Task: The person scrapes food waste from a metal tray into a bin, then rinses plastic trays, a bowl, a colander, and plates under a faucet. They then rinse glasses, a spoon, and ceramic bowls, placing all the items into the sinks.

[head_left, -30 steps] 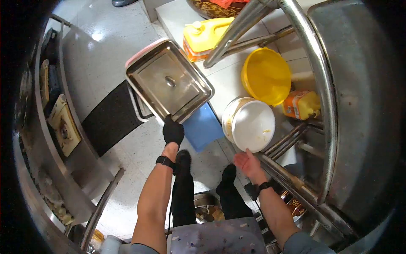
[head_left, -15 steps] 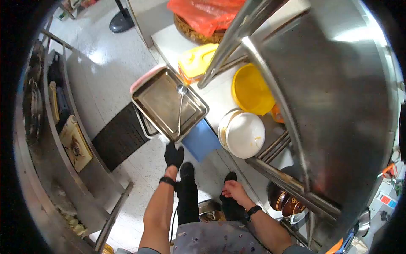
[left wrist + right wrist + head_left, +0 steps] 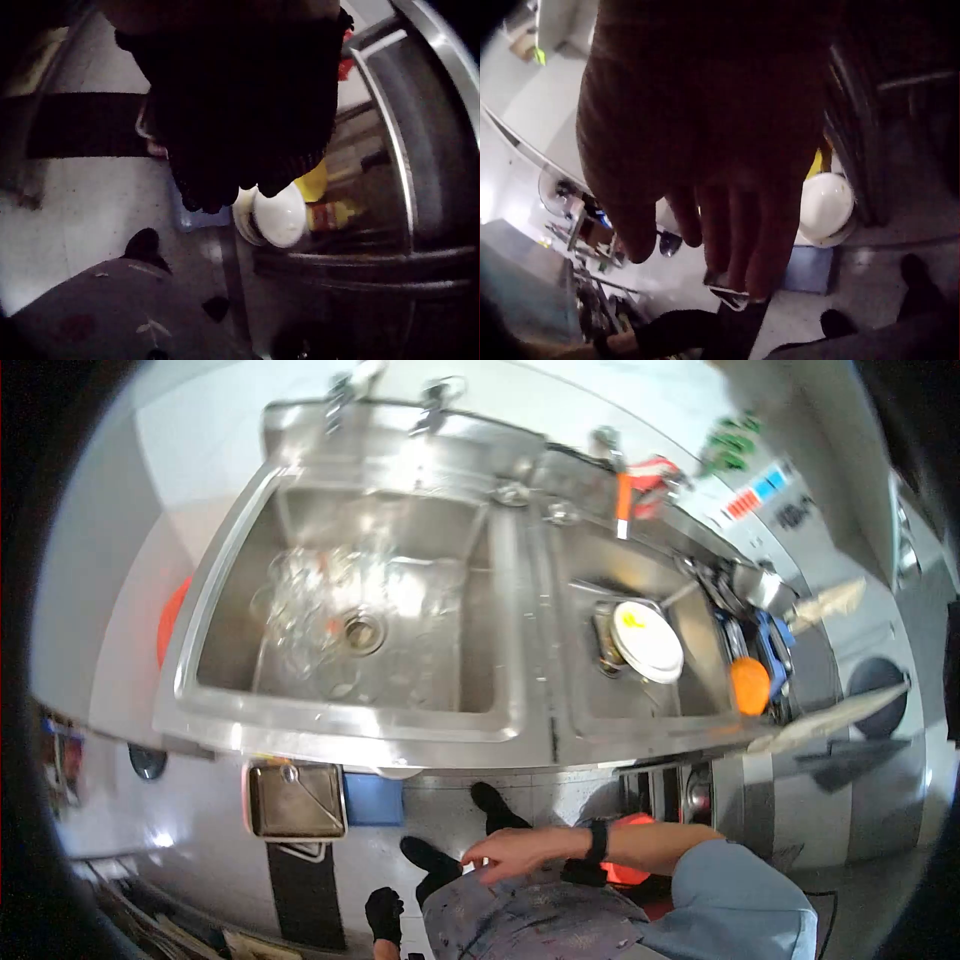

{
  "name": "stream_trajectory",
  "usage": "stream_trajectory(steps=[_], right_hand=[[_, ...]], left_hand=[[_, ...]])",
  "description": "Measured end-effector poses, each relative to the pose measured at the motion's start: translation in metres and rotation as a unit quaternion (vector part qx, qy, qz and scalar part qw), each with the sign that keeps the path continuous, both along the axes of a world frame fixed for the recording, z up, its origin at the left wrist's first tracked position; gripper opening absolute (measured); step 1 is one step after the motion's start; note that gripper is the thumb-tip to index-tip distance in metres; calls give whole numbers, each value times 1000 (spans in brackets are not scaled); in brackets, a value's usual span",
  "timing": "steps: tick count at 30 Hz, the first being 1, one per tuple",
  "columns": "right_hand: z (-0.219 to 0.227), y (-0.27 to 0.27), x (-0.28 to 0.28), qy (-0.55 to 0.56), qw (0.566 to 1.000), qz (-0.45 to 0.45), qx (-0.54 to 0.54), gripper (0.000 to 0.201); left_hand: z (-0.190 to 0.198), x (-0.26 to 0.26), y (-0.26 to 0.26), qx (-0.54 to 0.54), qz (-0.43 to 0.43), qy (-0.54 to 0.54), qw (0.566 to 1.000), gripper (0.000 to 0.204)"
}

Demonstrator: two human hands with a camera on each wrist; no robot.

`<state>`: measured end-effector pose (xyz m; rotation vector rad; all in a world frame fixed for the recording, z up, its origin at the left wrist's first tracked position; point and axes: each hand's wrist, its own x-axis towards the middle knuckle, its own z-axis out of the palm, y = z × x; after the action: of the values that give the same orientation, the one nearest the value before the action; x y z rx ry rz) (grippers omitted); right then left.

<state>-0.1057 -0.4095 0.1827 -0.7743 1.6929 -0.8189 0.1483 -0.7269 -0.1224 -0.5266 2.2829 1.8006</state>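
My left hand (image 3: 384,916), in a black glove, hangs low at the bottom of the head view and holds nothing, its fingers loosely curled. The bare right hand (image 3: 505,852) hovers in front of the apron with relaxed fingers and nothing in them; in the right wrist view the fingers (image 3: 735,232) hang down slightly spread. A metal tray (image 3: 296,800) with a ladle in it stands low at the left, apart from both hands, beside a blue lid-like panel (image 3: 374,800). White bowls (image 3: 279,216) show past the glove (image 3: 240,112) in the left wrist view.
A large steel sink (image 3: 408,726) holds several clear glass-like items. The smaller basin (image 3: 640,728) beside it holds a white round container (image 3: 648,644). Taps stand at the back, pans and an orange item (image 3: 749,685) at the right. Below runs the tiled floor.
The view has swung up to the sinks. My left hand has let go of the tray edge and drawn back from it. The right hand has moved in front of the apron.
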Motion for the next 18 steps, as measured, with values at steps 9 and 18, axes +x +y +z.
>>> stream_trajectory(steps=[9,18], right_hand=[[197,208,-65,51,966,-248,46,51],[139,499,-225,120,751,-580,291,50]], left_hand=[[207,-177,53,-54,-164,-6,985,28],[364,-238,197,-90,-166,2,982,22]])
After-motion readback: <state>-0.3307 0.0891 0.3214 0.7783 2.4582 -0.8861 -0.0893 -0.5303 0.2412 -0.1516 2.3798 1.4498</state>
